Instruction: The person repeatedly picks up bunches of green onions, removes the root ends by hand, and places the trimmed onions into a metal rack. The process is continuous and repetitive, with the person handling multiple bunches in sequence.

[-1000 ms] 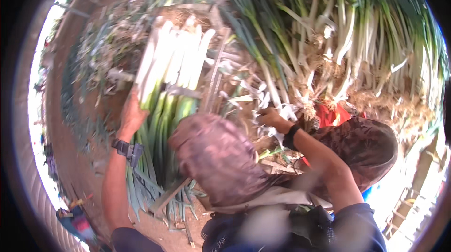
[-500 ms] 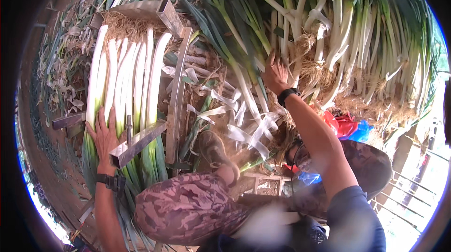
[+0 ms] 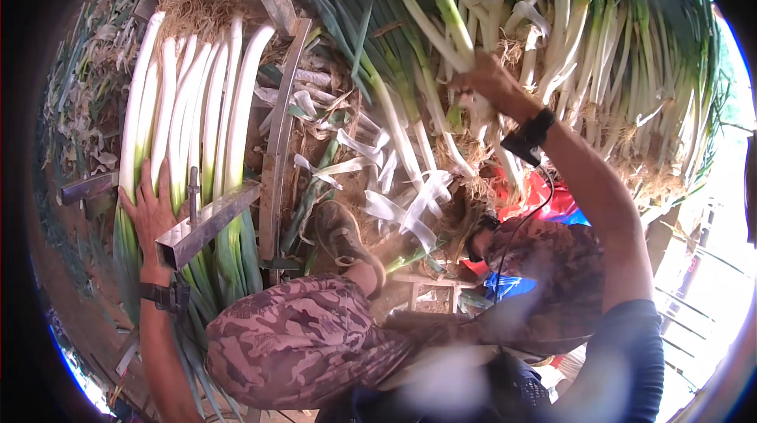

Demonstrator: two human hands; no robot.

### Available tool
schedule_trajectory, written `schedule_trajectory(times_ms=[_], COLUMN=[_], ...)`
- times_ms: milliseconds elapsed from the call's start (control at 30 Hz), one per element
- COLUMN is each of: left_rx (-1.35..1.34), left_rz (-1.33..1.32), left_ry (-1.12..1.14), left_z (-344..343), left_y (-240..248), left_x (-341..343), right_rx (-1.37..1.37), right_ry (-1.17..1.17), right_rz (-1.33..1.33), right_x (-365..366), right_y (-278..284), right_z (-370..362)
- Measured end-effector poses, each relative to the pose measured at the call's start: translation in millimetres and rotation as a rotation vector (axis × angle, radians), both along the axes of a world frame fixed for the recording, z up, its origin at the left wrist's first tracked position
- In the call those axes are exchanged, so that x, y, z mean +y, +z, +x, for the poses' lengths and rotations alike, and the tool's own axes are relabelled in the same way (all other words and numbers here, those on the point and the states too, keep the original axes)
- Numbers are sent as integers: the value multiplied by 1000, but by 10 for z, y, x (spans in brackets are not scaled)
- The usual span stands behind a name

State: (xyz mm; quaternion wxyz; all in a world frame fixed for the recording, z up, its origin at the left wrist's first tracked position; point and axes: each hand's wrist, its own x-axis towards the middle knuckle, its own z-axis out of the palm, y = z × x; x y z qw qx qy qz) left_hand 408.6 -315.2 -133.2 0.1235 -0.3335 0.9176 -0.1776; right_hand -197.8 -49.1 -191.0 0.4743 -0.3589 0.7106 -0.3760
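Observation:
Long green onions [image 3: 183,108] with white stalks lie side by side in a metal frame [image 3: 276,139] on the left, roots against its far end plate. My left hand [image 3: 151,218] rests flat on their stalks, fingers stretched out and apart, beside a short upright metal pin [image 3: 194,196]. At the big heap of green onions [image 3: 583,68] on the right, my right hand [image 3: 493,85] is closed around a thick green onion stalk [image 3: 434,5], whose green part points away from me. Whether it grips more than one stalk is hard to tell. Both wrists wear black bands.
Stripped white peelings [image 3: 414,202] and loose leaves cover the ground between frame and heap. My shoe [image 3: 341,230] stands near the frame. Red plastic [image 3: 536,194] and blue plastic [image 3: 511,285] lie by my right leg. A low wooden stool [image 3: 430,285] shows between my legs.
My right hand has gone from lying on the heap with fingers extended to closing on a green onion stalk, raising it. The left hand stays on the framed stalks; the view has shifted slightly.

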Motion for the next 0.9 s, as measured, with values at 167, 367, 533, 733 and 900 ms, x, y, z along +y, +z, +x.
schedule_trajectory(times_ms=[167, 367, 533, 733, 900], left_rx=[-8, -141, 17, -38, -111], left_rz=[-79, -8, -24, -30, -49], left_ry=[-52, 66, -29, -20, 18], left_z=[-24, -30, -29, -50, -54], left_y=[25, 41, 30, 55, 65], left_x=[9, 9, 18, 22, 21], right_rx=[630, 753, 587, 120, 145], right_ry=[-3, -96, -35, -218, -301], right_rz=[497, 660, 608, 328, 342], right_x=[599, 941, 957, 942, 768], right_y=[-737, -1222, -941, -650, -664], right_z=[812, 1177, 934, 1098, 1098])
